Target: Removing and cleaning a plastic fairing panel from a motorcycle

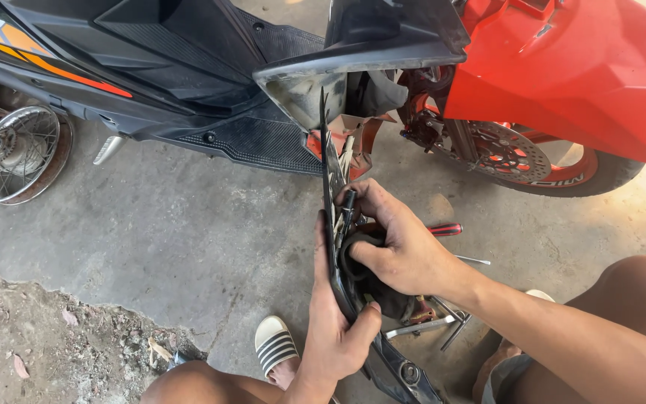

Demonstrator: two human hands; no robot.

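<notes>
A black plastic body panel stands on edge, running from the scooter's front down toward me. My left hand grips its lower part from the left, thumb pressed on the inner side. My right hand is on the panel's inner face, holding a black rubbery part against it, fingers curled near a small bolt. The scooter is black with a red front fender and a red-rimmed front wheel.
A red-handled screwdriver and metal wrenches lie on the concrete floor under my right arm. A loose spoked wheel rests at the left. Dirt and rubble fill the lower left corner. My sandalled foot and knees are at the bottom.
</notes>
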